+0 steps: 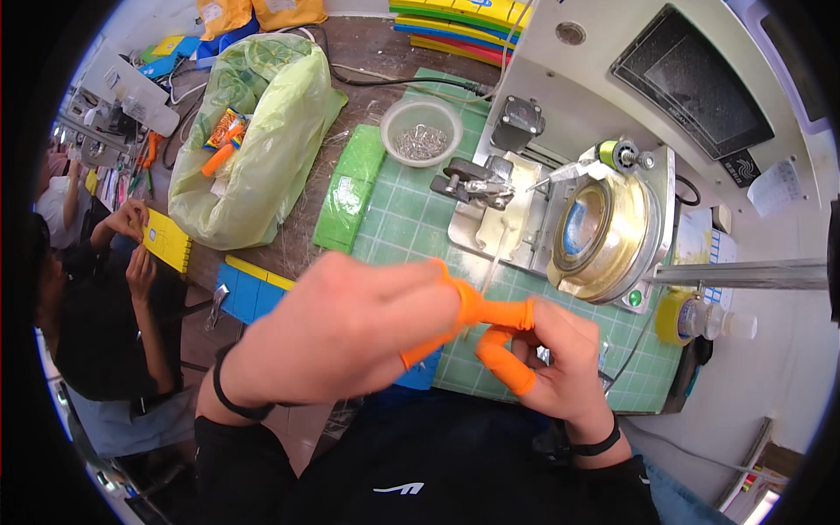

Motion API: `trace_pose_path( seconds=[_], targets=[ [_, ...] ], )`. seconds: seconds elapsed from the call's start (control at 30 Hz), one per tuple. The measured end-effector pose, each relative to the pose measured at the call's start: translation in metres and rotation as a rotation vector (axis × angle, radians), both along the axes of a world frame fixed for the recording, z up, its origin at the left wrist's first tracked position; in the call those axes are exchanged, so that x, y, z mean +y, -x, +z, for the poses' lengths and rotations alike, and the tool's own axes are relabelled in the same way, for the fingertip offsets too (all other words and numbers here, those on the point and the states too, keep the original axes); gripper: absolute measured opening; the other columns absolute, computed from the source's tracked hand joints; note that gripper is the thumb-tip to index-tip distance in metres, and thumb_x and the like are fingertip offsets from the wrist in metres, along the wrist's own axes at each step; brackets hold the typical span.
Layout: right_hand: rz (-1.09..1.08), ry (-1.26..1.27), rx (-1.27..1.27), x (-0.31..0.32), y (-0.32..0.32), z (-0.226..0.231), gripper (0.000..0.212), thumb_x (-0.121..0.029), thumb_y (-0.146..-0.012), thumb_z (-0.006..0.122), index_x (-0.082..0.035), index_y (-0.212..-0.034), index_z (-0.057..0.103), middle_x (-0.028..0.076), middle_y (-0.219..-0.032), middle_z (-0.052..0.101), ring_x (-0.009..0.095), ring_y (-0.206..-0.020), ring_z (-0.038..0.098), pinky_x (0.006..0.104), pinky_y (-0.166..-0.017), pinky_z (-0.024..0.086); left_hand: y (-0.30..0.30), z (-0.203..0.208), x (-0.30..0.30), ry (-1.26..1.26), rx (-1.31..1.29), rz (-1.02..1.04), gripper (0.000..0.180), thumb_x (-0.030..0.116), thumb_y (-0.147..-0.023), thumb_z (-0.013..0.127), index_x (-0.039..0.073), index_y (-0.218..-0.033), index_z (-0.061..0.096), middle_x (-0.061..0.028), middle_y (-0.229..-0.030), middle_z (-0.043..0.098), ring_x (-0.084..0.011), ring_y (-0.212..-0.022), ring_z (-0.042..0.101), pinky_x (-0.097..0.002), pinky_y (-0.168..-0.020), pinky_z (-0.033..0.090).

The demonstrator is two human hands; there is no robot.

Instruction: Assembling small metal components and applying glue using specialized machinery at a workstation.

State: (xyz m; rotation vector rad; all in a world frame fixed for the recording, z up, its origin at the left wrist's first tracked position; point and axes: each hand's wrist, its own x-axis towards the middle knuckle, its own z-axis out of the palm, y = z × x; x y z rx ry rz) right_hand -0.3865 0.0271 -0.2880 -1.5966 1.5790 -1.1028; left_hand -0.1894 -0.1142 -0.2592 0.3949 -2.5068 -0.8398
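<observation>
My left hand point(341, 328) and my right hand point(560, 359) meet in front of the machine, with orange finger cots on their fingertips. The left hand is slightly blurred and its fingers are pressed together; what they grip is hidden. My right thumb and forefinger are curled into a pinch, and a small silvery bit point(544, 355) shows inside the curled fingers. From the white metal fixture point(503, 223) a thin pale strand point(493, 278) runs toward my fingertips. Below the left hand, part of a blue piece point(420, 374) shows on the green gridded mat point(411, 210).
A bowl of small metal parts point(422, 140) stands beside a green wrapped block point(350, 188). The machine point(604, 219) has a brass-coloured round part and a dark screen. Left are a pale green plastic bag point(262, 166) and a co-worker holding a yellow piece point(168, 241).
</observation>
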Motion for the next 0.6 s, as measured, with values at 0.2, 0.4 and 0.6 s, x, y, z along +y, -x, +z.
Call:
trace_pose_path(
  seconds=[0.2,0.4,0.6],
  targets=[
    [-0.024,0.133,0.099,-0.007,-0.013,0.005,0.019,-0.004,-0.085,0.081,0.000,-0.100,0.069,0.006,-0.079,0.064,0.014,-0.056,0.058,0.0272,-0.050,0.046,-0.010,0.013,0.015,0.140,-0.143,-0.017,0.023,0.015,-0.078,0.085,0.011,-0.097,0.072,-0.0025,-0.080,0.064,-0.0206,-0.054,0.058,-0.0314,-0.046,0.041],
    [-0.183,0.207,0.046,-0.001,-0.025,0.012,0.019,-0.003,-0.086,0.081,0.001,-0.096,0.066,0.010,-0.079,0.065,0.018,-0.060,0.064,0.0282,-0.053,0.051,-0.001,0.012,0.022,-0.227,0.143,0.088,0.026,0.001,-0.079,0.082,0.006,-0.103,0.074,-0.0065,-0.094,0.071,-0.0096,-0.058,0.058,-0.0232,-0.051,0.045],
    [-0.141,0.295,0.198,-0.001,-0.022,0.024,0.020,-0.003,-0.085,0.082,0.002,-0.095,0.065,0.010,-0.076,0.064,0.020,-0.059,0.064,0.0283,-0.051,0.050,-0.002,0.006,0.020,-0.129,0.208,0.046,0.023,-0.004,-0.081,0.079,0.003,-0.102,0.072,-0.0093,-0.097,0.071,-0.0098,-0.067,0.061,-0.0212,-0.053,0.046]
  ],
)
